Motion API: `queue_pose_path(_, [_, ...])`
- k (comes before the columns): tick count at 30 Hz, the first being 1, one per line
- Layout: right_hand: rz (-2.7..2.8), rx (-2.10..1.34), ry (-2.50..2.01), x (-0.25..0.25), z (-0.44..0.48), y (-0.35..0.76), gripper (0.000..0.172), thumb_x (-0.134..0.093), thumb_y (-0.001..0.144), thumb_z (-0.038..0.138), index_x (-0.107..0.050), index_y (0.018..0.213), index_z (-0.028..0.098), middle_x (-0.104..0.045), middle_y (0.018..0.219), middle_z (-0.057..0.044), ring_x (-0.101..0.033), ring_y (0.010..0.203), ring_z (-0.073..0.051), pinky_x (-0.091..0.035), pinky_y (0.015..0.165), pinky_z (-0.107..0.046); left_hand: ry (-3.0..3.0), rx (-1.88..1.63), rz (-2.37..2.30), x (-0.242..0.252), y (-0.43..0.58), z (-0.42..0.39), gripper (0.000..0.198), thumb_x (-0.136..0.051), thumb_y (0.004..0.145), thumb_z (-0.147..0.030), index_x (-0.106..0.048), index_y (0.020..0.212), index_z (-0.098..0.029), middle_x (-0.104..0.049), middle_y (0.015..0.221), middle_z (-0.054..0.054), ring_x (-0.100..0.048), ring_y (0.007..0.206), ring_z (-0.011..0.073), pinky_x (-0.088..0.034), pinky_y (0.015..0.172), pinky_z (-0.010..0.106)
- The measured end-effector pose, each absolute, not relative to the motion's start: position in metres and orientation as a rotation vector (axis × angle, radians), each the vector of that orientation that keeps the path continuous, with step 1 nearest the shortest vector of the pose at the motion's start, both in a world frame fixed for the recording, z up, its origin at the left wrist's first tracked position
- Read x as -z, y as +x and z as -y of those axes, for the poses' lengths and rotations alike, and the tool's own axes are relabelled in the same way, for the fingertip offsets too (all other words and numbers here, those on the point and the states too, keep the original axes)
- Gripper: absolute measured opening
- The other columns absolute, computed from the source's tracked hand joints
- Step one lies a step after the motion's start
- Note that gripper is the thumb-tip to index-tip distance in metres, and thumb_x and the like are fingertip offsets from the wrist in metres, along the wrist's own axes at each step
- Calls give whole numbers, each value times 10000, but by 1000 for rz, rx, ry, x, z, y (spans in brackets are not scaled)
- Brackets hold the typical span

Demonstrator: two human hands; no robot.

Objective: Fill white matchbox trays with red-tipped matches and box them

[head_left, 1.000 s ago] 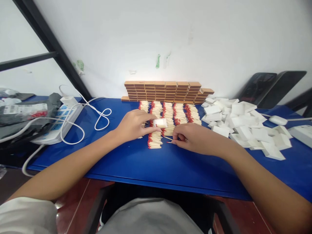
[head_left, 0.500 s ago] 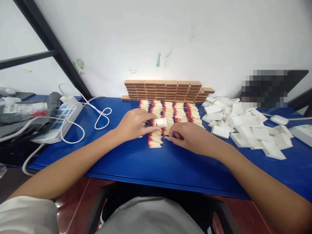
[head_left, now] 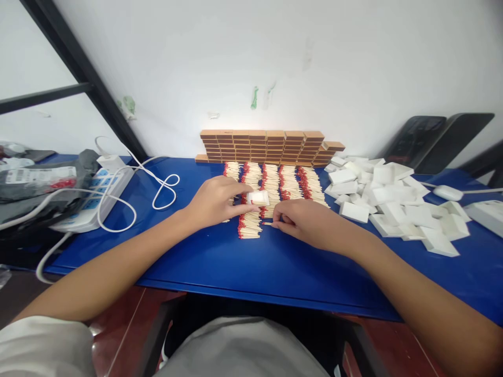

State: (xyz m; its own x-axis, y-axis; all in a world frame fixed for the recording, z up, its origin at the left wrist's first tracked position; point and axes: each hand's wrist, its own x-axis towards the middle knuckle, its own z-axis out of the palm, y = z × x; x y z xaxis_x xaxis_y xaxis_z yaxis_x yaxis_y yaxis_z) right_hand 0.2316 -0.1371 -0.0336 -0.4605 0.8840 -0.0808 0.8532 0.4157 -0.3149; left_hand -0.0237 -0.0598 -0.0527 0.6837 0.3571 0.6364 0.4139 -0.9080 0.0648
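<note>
Between thumb and fingers, my left hand point(head_left: 220, 200) grips a small white matchbox tray point(head_left: 258, 198) above the rows of matches. A few matches seem to lie inside the tray. My right hand point(head_left: 295, 215) is pinched just to the right of it, with a single match point(head_left: 268, 223) at the fingertips, its red head pointing left. Beneath and behind both hands, red-tipped matches point(head_left: 290, 180) lie in several long rows on the blue table point(head_left: 220, 267). Part of the rows is hidden by my hands.
Brown matchboxes point(head_left: 261, 144) are stacked against the wall behind the matches. To the right is a heap of white trays point(head_left: 393, 196). A white power strip point(head_left: 106, 196) with looping cables point(head_left: 163, 183) and a dark plastic bag point(head_left: 47, 180) sit on the left.
The match at my right fingertips shows more clearly now, its head sticking out to the left. My left hand and the tray have hardly moved.
</note>
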Motion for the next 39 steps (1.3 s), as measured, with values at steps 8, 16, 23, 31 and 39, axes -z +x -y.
queue_pose_path(8, [2456,-495,-1403,26,133,243,187,-542,1036,306,-640,908,211,-652,785,-27,-555,686,-169,-364,652,-287,-2809,1040,611,55,-24,56,443,-737,931,-597,-780,1074,-180,-812,885,69,-765,792,203,-565,789,318])
queue_pose_path(16, [2361,-239,-1244,43,129,238,164,-533,1050,320,-620,969,207,-627,826,-27,-538,701,-168,-350,651,-285,-2914,1048,503,51,-18,68,448,-766,909,-585,-788,1099,-180,-821,914,70,-772,803,198,-567,774,318])
queue_pose_path(23, [2364,-196,-1227,51,128,234,151,-532,1055,292,-623,974,202,-639,856,-33,-554,713,-164,-357,655,-278,-2934,1049,485,52,-18,69,405,-775,919,-545,-784,1098,-182,-823,921,66,-771,801,195,-561,764,312])
queue_pose_path(31, [2334,-185,-1234,39,131,237,182,-534,1050,300,-670,978,202,-642,800,-29,-547,692,-166,-362,655,-288,-2851,1060,536,53,-19,67,442,-758,915,-589,-783,1093,-185,-825,925,72,-780,823,206,-577,789,316])
queue_pose_path(39, [2526,-331,-1403,38,125,244,149,-605,983,217,-697,867,201,-648,773,-29,-547,687,-166,-353,656,-288,-2705,1105,589,54,-23,56,477,-742,919,-616,-782,1058,-161,-815,870,73,-775,786,210,-585,766,323])
